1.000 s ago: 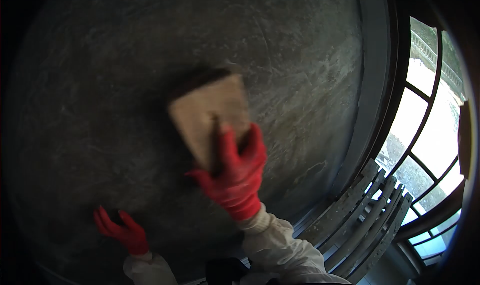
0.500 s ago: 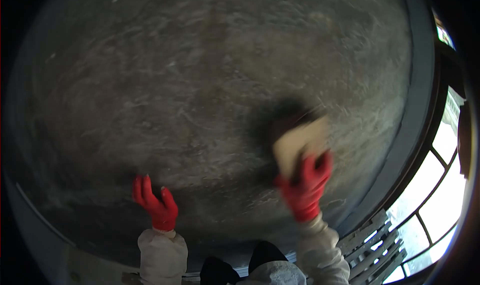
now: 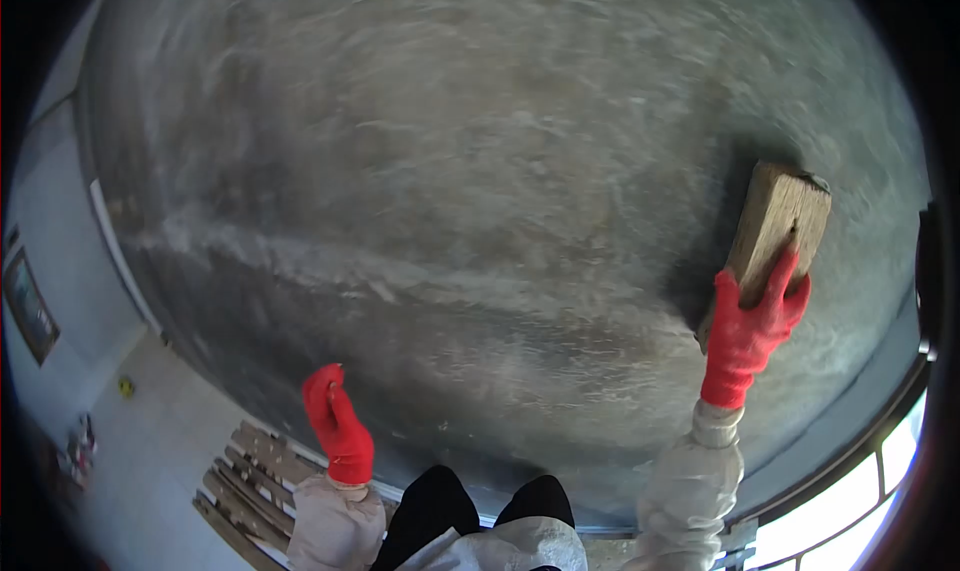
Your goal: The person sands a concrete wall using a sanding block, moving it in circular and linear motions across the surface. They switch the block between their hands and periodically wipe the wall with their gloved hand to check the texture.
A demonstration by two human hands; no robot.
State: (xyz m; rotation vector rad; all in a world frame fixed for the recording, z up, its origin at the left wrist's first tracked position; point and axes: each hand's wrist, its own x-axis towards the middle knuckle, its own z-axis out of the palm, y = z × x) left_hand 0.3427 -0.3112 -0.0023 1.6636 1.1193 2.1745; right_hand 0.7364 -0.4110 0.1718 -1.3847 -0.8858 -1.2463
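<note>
A worn wooden block [image 3: 780, 221] rests against the large grey, mottled wall [image 3: 480, 171] at the right, its long side tilted slightly. My right hand [image 3: 750, 336], in a red glove, grips its lower end from behind, with one finger stretched along the wood. The face turned to the wall is hidden. Lower left, my left hand [image 3: 340, 426] is raised in front of the wall in a matching red glove. Its fingers are curled together toward the thumb, and nothing shows in them.
Wooden slats [image 3: 245, 486] lie below at the left, beside my dark-clad knees [image 3: 435, 516]. Farther left are a pale floor [image 3: 170, 461], a small yellow item [image 3: 125, 386] and a side wall with a small window [image 3: 32, 306]. Bright window panes [image 3: 830, 516] stand at lower right.
My right hand and the block have moved right and up along the wall. My left hand's fingers have drawn together from a spread pose. The view has swung, showing more at left.
</note>
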